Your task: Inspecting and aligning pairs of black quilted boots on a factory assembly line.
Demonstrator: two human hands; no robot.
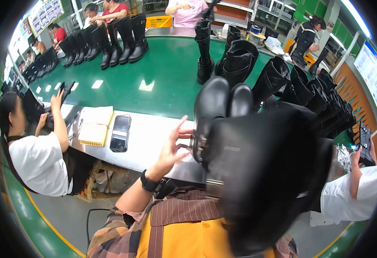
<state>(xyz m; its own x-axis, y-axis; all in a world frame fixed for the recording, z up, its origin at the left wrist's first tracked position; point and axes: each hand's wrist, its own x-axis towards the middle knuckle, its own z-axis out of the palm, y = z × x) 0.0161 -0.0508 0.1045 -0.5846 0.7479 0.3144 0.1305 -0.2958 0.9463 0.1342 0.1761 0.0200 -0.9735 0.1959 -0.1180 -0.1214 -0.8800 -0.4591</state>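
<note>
A tall black boot [212,101] fills the middle and lower right, its rounded toe pointing away from me. Its shaft [266,172] rises toward the camera and is blurred. A metal buckle [200,145] sits on the boot's left side by the ankle. My left hand [173,146], with a black watch [149,182] on its wrist, is beside this buckle. Its fingers are spread, with thumb and fingertips at or near the strap; whether they touch cannot be told. A second black toe [241,101] shows just right of the first. My right hand is hidden, probably behind the shaft.
The green-topped table [162,64] has a metal near edge. A black phone [120,133] and a yellow-edged paper stack [96,124] lie left of my hand. Tall boots [272,79] crowd the right; more boots [128,38] line the far left. Co-workers [38,155] sit on both sides.
</note>
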